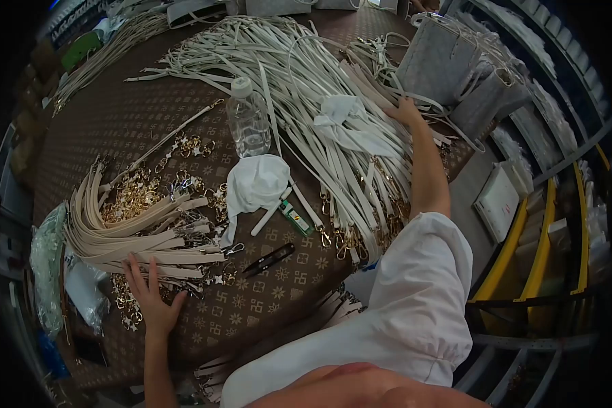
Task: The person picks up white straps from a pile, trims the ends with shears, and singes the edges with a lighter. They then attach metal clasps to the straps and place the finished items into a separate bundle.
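Observation:
My left hand (155, 299) lies with its fingers spread against the lower edge of a curved bundle of beige straps (109, 234), beside gold and silver clasps (130, 197). On the far right, my right hand (405, 112) reaches to the edge of a large heap of white straps (306, 88), near some beige straps (370, 83) and grey bags. Its fingertips are partly hidden, so what it touches or holds is unclear. Between the hands are a clear plastic bottle (249, 122), a white cloth (257, 183), a green packet (296, 217) and a black pen (270, 258).
Grey bags (442, 58) stand at the table's back right. Plastic-wrapped packs (47, 265) lie along its left edge. Another strap bundle (109, 54) is at the far left. Shelves with yellow edges (537, 238) stand to the right. The table (251, 299) has a brown patterned cover.

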`<state>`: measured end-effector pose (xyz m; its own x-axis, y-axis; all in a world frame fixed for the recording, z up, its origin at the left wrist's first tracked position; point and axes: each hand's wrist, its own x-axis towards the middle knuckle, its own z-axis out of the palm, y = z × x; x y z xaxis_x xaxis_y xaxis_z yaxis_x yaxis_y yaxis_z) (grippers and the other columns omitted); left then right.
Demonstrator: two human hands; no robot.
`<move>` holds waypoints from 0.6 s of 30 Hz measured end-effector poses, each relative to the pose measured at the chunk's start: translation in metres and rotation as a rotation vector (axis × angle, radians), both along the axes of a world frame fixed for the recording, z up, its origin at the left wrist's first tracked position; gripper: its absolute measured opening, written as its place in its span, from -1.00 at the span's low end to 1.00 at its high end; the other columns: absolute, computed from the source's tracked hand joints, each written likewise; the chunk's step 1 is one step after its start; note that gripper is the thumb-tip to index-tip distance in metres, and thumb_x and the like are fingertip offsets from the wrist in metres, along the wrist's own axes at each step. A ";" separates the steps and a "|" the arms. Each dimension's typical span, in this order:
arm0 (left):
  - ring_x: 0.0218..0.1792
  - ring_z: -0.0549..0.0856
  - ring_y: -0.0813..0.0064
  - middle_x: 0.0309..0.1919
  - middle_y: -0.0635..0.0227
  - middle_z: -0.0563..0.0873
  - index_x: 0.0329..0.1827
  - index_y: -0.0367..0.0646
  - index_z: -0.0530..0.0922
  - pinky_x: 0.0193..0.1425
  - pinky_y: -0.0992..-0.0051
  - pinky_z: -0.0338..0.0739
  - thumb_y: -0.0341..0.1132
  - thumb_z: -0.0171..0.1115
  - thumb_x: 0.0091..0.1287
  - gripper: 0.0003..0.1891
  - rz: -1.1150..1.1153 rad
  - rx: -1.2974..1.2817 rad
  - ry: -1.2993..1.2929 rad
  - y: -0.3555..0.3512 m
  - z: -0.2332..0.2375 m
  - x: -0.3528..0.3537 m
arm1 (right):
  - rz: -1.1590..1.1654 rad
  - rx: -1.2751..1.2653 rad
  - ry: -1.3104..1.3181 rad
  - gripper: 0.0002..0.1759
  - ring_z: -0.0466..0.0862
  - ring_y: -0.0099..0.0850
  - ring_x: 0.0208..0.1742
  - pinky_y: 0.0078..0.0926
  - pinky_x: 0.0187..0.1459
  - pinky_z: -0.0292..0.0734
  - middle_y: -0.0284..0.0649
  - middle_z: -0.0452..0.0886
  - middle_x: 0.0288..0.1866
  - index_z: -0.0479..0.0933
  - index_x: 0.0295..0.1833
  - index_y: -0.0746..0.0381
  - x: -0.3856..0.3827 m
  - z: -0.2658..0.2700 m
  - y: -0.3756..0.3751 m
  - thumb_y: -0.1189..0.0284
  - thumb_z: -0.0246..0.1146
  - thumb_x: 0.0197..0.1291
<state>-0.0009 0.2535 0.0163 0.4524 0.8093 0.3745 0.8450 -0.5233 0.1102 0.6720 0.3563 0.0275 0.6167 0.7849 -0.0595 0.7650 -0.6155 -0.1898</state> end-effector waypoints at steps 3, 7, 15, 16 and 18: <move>0.35 -0.11 -0.04 0.35 0.07 -0.04 0.29 -0.05 0.18 0.31 0.01 -0.11 0.09 0.23 0.00 -0.20 0.008 -0.013 0.008 0.000 -0.001 0.000 | 0.026 0.122 -0.071 -0.25 0.44 -0.12 0.09 -0.34 0.06 0.35 0.11 0.45 0.03 0.38 0.07 0.43 0.006 -0.001 -0.005 0.01 0.25 -0.07; 0.35 -0.09 -0.05 0.35 0.08 -0.04 0.29 -0.05 0.19 0.31 0.02 -0.11 0.06 0.20 0.04 -0.24 0.012 -0.007 0.004 0.001 -0.001 0.001 | 0.084 0.109 0.066 -0.39 0.52 -0.17 -0.08 -0.33 -0.08 0.39 0.02 0.54 -0.16 0.45 -0.02 0.41 0.006 0.015 -0.010 0.08 0.21 0.02; 0.35 -0.10 -0.03 0.35 0.07 -0.03 0.30 -0.06 0.16 0.32 0.04 -0.15 0.01 0.17 0.07 -0.27 0.003 -0.005 0.021 0.002 -0.002 0.001 | 0.018 0.466 0.549 -0.60 0.42 -0.49 -0.51 -0.47 -0.44 0.40 -0.21 0.49 -0.45 0.48 -0.17 0.43 -0.003 0.076 -0.017 0.29 0.24 0.00; 0.35 -0.09 -0.03 0.35 0.09 -0.03 0.29 -0.05 0.18 0.31 0.03 -0.12 0.01 0.19 0.06 -0.27 0.005 0.011 0.024 0.002 -0.002 0.001 | 0.091 0.320 0.332 -0.61 0.47 -0.42 -0.48 -0.44 -0.42 0.42 -0.16 0.52 -0.42 0.48 -0.17 0.43 -0.004 0.084 -0.017 0.34 0.23 -0.03; 0.35 -0.09 -0.02 0.35 0.09 -0.03 0.29 -0.05 0.18 0.31 0.03 -0.13 0.00 0.20 0.05 -0.27 0.006 0.007 0.019 0.002 -0.003 0.001 | 0.160 0.173 0.115 -0.63 0.53 -0.36 -0.45 -0.41 -0.40 0.43 -0.12 0.55 -0.39 0.49 -0.16 0.43 0.001 0.085 -0.014 0.38 0.23 -0.07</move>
<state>0.0004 0.2556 0.0137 0.4547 0.8092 0.3720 0.8498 -0.5192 0.0906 0.6727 0.3421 0.1124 0.4808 0.8766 0.0214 0.8174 -0.4393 -0.3726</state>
